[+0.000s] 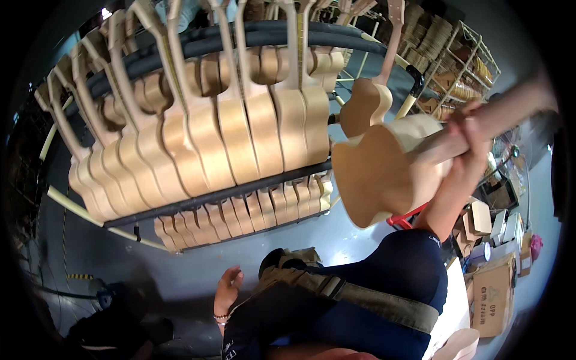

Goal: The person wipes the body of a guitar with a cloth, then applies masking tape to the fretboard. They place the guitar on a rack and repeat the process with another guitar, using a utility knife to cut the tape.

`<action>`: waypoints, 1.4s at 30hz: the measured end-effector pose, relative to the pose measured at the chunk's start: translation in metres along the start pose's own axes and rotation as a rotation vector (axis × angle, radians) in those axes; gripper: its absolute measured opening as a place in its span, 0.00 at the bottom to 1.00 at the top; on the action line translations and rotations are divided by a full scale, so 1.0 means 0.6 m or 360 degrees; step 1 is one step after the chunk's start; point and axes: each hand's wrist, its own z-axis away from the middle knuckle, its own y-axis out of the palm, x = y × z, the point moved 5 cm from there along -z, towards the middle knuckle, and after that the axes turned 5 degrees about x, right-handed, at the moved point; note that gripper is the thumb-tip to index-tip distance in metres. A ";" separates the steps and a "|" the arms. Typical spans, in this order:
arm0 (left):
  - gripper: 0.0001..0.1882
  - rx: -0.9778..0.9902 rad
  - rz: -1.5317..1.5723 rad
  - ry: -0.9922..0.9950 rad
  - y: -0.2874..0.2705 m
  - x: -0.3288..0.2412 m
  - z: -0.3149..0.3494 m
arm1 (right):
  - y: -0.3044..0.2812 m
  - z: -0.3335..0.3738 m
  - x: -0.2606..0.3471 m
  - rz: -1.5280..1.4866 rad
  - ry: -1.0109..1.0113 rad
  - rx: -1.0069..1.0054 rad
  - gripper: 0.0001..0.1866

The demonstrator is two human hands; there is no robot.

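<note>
An unfinished pale wooden guitar (375, 174) is lifted at the right, its body toward the rack and its neck rising to the upper right, slightly blurred. Around that neck, close to the body, my right hand (471, 141) is closed. My left hand (228, 291) hangs low near my side, fingers loosely bent and apart, with nothing in it. Just behind the held guitar, another guitar body (363, 108) stands at the rack's end with its neck up.
Several unfinished guitars (234, 144) fill the rack, side by side, with a lower row (252, 213) beneath. Black padded bars (222, 201) support them. A wire shelf (459, 78) of wooden parts stands at the back right. Cardboard boxes (492, 294) sit at the right.
</note>
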 end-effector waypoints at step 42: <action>0.28 -0.4578 0.1336 -0.2306 0.579 -0.043 0.891 | 0.469 1.365 0.304 0.2210 0.2973 0.4843 0.24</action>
